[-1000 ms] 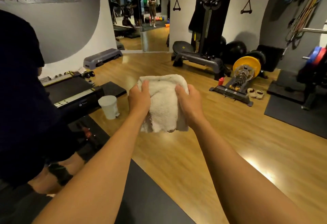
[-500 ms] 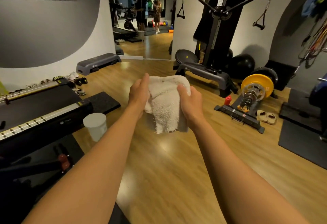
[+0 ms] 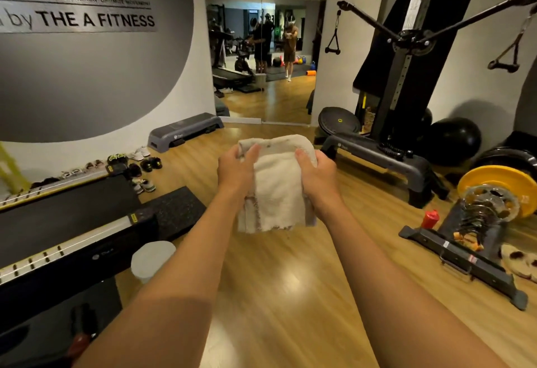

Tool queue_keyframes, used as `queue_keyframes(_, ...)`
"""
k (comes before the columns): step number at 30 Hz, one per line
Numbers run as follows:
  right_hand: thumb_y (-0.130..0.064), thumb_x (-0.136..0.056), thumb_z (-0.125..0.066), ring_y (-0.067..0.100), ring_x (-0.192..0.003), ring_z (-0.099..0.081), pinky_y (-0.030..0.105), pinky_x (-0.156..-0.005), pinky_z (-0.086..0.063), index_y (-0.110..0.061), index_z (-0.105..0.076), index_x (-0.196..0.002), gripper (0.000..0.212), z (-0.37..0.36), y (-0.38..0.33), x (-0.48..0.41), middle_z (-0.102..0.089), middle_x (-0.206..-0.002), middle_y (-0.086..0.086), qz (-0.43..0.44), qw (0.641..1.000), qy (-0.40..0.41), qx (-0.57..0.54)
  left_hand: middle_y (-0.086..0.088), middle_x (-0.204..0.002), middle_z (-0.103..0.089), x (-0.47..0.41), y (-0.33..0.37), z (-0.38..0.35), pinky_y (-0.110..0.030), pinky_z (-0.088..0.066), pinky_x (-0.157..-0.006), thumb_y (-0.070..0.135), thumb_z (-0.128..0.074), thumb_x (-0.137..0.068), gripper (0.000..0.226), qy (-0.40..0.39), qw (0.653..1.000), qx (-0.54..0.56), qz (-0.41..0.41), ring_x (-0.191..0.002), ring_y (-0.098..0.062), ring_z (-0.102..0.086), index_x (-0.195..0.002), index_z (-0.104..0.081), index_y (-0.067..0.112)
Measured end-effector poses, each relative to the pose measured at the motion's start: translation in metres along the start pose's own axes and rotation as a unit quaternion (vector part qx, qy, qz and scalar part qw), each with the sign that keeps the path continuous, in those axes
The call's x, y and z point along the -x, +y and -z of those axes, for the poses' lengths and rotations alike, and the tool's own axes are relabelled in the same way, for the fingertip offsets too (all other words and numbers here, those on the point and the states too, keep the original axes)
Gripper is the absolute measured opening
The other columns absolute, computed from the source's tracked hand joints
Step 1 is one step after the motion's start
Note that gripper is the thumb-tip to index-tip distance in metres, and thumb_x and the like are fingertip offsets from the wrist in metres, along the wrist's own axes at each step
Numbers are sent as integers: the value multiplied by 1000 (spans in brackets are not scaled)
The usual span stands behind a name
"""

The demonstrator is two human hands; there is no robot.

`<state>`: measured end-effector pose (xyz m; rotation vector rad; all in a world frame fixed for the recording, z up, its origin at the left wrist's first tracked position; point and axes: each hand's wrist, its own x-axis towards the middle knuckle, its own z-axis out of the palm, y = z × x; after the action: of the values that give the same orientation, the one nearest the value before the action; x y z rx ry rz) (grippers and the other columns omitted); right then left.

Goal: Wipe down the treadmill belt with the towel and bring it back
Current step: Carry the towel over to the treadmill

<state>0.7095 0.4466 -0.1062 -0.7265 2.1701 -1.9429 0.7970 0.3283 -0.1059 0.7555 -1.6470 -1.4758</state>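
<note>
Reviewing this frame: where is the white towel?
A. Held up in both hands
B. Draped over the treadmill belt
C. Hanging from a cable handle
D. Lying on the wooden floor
A: the towel hangs folded between the left hand and right hand, each with a grip on its upper edge, above the floor.

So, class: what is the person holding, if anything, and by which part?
A folded white towel, gripped at its upper side edges by the left hand and right hand.

Gym: "THE A FITNESS" wall sign (image 3: 96,20) upper left, treadmill (image 3: 66,222) left, cable machine (image 3: 406,56) and yellow weight plate (image 3: 499,181) right.
</note>
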Motion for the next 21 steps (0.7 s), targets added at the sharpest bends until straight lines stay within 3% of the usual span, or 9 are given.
queue_keyframes(9,-46,-92,-53,23,-82,-66,43,-73,-55,-19,-63,-90,29,-104,37,-215,-69,-87,3,10,998,-55,7,-9,-95,-72,-224,-39,-32,-51,-54,-85,33,-53,-96,22,60,998,24,17,-91,-28,-69,-89,-67,17)
queue_keyframes(13,-44,-93,-52,28,-93,-64,44,-81,-51,-8,-61,-103,38,-158,49,-310,-68,-96,12,28,997,-68,10,-8,-83,-64,-330,-60,-40,-52,-53,-81,39,-54,-93,32,75,997,25,2,-78,-23,-61,-88,-64,9)
queue_keyframes(17,-39,-95,-53,21,-86,-62,38,-84,-50,-7,-60,-108,35,-208,50,-401,-64,-86,2,37,996,-84,11,-9,-90,-71,-436,-68,-46,-47,-54,-83,34,-54,-96,25,73,997,23,0,-89,-28,-68,-88,-65,14)
queue_keyframes(19,-39,-95,-53,18,-78,-62,26,-74,-54,-12,-62,-98,29,-231,54,-450,-66,-83,0,48,995,-87,10,-12,-93,-71,-485,-72,-53,-48,-54,-83,34,-54,-96,27,80,996,27,-3,-91,-30,-68,-90,-65,10)
queue_keyframes(21,-37,-96,-53,10,-69,-56,9,-53,-42,-14,-60,-89,25,-251,56,-495,-62,-77,-4,59,994,-92,18,-17,-97,-70,-534,-80,-59,-51,-53,-84,36,-54,-95,33,97,995,23,-9,-95,-34,-67,-93,-65,5)
